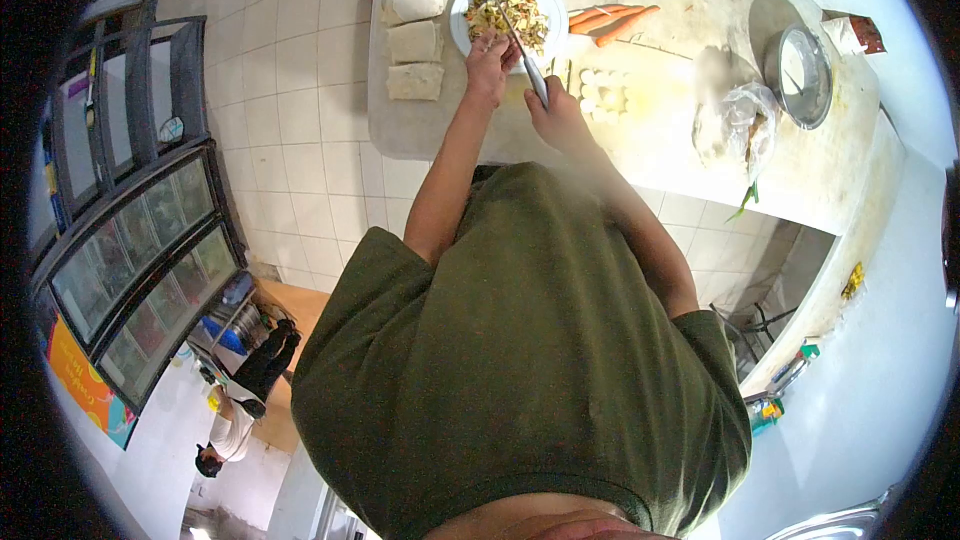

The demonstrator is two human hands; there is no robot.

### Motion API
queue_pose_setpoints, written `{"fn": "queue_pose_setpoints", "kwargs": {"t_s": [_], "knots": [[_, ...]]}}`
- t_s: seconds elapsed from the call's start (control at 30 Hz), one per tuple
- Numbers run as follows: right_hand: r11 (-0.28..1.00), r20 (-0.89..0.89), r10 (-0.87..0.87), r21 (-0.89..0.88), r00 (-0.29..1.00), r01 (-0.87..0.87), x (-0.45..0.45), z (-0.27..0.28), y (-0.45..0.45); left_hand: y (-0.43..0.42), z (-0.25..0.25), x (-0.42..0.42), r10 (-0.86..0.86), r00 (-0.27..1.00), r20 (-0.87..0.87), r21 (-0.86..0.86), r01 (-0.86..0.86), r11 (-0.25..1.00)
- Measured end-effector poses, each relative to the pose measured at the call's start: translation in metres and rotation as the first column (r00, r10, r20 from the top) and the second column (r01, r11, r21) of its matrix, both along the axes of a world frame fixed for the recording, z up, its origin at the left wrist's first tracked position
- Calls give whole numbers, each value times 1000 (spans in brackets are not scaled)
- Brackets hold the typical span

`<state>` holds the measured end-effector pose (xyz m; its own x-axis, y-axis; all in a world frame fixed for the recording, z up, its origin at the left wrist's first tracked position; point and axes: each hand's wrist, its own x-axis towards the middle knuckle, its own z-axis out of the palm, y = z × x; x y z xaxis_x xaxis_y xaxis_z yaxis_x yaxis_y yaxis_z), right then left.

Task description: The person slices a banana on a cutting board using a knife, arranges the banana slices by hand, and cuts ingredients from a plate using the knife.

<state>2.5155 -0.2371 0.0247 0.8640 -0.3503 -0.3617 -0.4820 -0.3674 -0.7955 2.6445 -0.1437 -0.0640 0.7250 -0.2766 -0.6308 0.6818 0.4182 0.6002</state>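
Observation:
A white plate (pixel 556 15) heaped with chopped mixed vegetables (pixel 515 12) lies on the table before me. In my right hand (pixel 557 112) is a knife (pixel 535 75), gripped by its pale handle, with the blade slanting up and left across the plate. My left hand (pixel 489 65) is over the near rim of the plate, fingers curled beside the blade and close to the food. Whatever those fingers hold is too small to make out. Left of the plate, several pale folded wraps (pixel 413 41) sit in a column.
Carrots (pixel 612 20) lie right of the plate, above a cluster of small whitish rounded items (pixel 603 95). Farther right are a clear plastic bag (pixel 750 115) with green stalks and a metal bowl (pixel 805 80). Another person (pixel 235 430) is at lower left, near a glass-fronted cabinet (pixel 140 260).

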Motion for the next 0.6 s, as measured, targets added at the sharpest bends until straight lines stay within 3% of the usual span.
{"fn": "queue_pose_setpoints", "kwargs": {"t_s": [0.43, 0.6], "knots": [[996, -309, 63, 79, 949, -40, -25, 59, -16, 5, -12, 3, -19, 999, 35, -103, 23, 994], [996, -206, 74, 64, 976, -62, -17, 40, -20, -3, -18, -4, -35, 999, 33, -119, 39, 992]]}}
